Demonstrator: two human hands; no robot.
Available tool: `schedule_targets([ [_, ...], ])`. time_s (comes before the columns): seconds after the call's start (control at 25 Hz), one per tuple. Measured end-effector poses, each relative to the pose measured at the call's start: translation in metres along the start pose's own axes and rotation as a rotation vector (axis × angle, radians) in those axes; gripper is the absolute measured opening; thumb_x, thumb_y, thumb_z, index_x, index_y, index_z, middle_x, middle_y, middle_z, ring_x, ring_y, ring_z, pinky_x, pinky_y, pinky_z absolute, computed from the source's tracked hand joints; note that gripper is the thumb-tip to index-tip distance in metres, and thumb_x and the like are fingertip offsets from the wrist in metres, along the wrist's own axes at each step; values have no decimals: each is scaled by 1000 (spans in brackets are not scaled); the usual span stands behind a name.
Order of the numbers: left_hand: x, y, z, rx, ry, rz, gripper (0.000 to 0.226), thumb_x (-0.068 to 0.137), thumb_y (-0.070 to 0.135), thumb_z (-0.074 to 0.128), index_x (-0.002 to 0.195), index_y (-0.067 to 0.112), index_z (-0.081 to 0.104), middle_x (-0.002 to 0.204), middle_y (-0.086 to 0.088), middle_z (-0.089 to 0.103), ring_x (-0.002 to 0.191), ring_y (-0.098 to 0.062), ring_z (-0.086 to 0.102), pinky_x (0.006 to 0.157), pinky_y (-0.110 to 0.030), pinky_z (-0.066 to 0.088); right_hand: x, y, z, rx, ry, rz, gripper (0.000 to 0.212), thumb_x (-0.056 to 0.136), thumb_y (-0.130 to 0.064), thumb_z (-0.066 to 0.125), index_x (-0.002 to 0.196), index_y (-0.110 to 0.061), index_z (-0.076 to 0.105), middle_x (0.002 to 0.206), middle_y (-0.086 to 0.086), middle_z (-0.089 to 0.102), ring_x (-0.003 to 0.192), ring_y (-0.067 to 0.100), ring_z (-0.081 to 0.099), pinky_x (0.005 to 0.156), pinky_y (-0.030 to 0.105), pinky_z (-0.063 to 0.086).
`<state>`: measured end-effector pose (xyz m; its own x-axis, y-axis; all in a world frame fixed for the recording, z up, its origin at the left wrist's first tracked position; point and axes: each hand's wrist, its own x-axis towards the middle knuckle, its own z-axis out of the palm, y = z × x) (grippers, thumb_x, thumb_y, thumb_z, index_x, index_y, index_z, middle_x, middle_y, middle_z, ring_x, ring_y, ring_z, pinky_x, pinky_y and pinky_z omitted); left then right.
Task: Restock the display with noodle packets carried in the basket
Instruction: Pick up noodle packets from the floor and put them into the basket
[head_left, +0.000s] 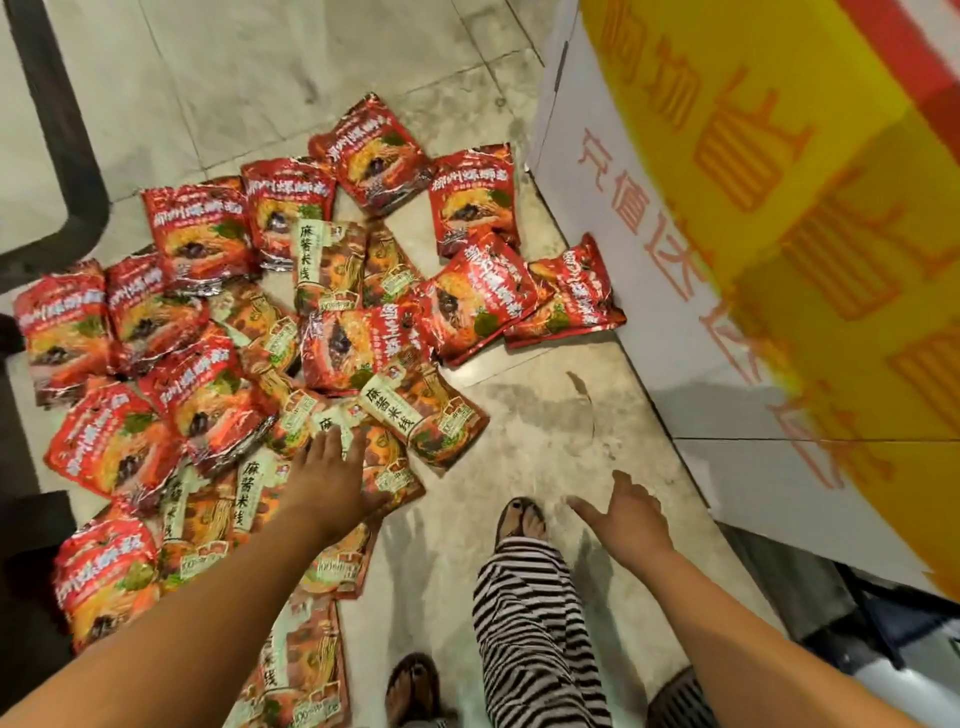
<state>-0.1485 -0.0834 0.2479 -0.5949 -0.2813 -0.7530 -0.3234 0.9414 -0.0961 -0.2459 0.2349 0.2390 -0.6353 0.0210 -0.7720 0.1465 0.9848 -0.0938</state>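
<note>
1. Noodle packets (208, 312) lie in a loose overlapping heap on the tiled floor (519, 415), just left of the white-and-yellow display (649, 270). No basket that I can make out.
2. Left hand (330, 475): fingers straight and spread, over a brown packet (397, 480) at the heap's near edge. Nothing gripped; contact can't be confirmed.
3. Right hand (631, 514): relaxed and wide, empty, over bare floor between heap and display.
4. Handling, judged: light, crinkly foil pouches with soft walls. Noodle block inside is likely brittle, so no squeezing.
5. Film looks glossy, so probably slippery; stacked ones may slide off each other.
6. Grip advice: pinch a crimped end seam, or span the flat faces with thumb under an edge. Several could go per hand if held by the edges.
7. Start with top packets; those tucked under neighbours will drag others along.
</note>
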Motion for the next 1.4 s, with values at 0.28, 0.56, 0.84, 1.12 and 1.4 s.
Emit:
schedule_targets([
  [0.28,105,39,-69,-81,81,22,97,90,71,42,157,13,3,163,-17,10,150,-33,12,120,-47,20,102,-3,-79,89,31,58,87,88,-62,56,148,-5,29,144,21,45,132,39,42,103,43,39],
  [0.56,227,73,-43,-193,130,50,103,87,70,49,157,12,1,164,-17,6,151,-33,8,121,-45,14,218,-55,-18,870,-9,236,90,87,-55,64,149,-4,23,148,13,43,135,33,42,104,37,35],
  [0.84,387,84,6,-357,354,69,103,86,63,59,157,18,0,164,-18,2,151,-33,2,123,-44,9,369,-95,59,1233,103,270,86,84,-48,71,144,1,34,116,12,51,101,23,50,82,32,39],
  [1.12,506,72,-17,-752,373,312,135,51,56,89,156,22,11,150,-5,41,136,-24,42,117,-41,31,480,-107,79,1653,334,18,65,67,-27,89,122,-17,56,112,-3,68,104,19,66,98,41,52],
  [1.4,516,63,-43,-789,96,316,67,65,35,87,124,17,61,90,10,69,78,-8,65,76,-24,48,500,-125,91,1976,245,43,51,62,-16,91,98,-23,55,107,7,73,90,27,73,86,52,57],
])
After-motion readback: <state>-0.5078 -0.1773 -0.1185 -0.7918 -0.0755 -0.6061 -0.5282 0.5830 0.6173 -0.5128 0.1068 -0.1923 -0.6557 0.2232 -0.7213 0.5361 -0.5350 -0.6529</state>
